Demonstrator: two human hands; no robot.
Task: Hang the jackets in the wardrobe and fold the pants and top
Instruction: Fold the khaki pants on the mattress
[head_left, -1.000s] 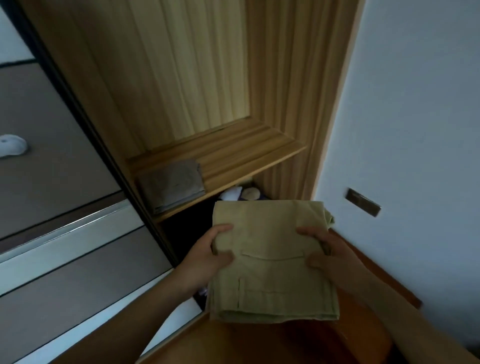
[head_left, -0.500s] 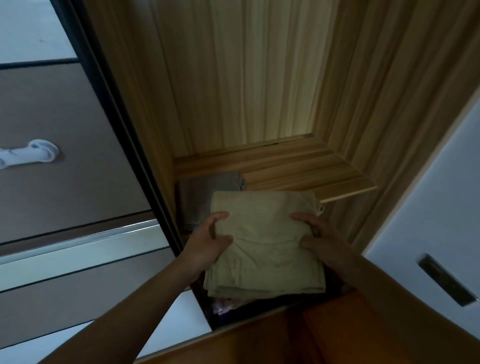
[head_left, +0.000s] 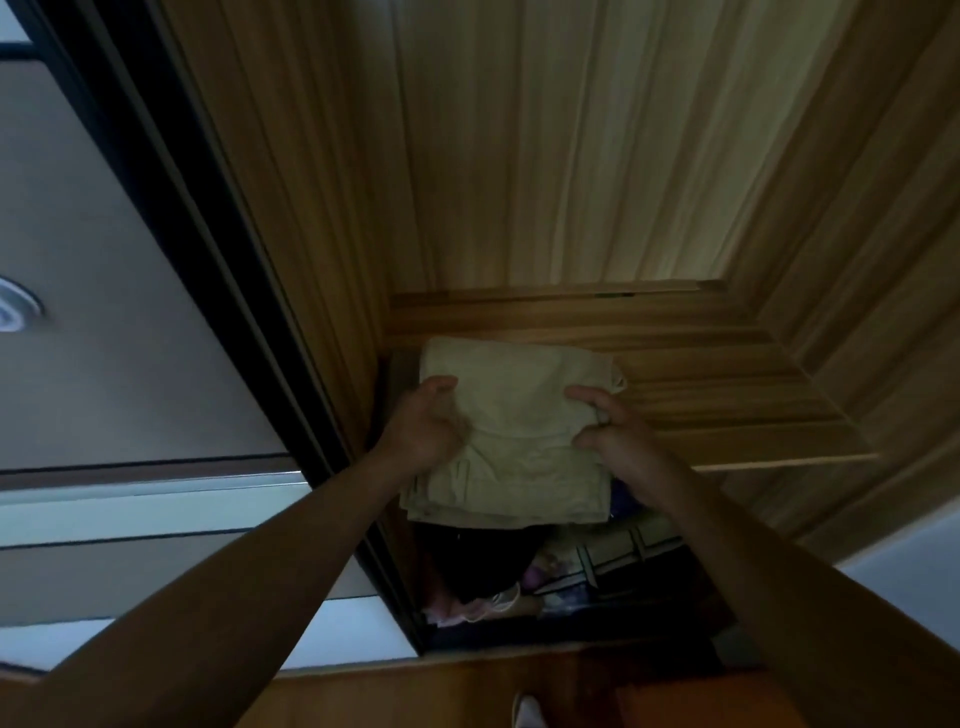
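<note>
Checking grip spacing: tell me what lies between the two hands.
Only the folded khaki pants span between the left hand and right hand, in the head view.

Folded pants (head_left: 511, 431) plain khaki-beige with stitched pocket lines; wardrobe (head_left: 545, 156) and its shelf (head_left: 727, 395) warm tan wood with straight streaky grain. Sliding door (head_left: 104, 364) grey-brown panels with a pale silvery band and black frame edge. Clutter below the shelf (head_left: 519, 587) dark, with pink and white bits; floor (head_left: 623, 696) reddish-brown.
</note>
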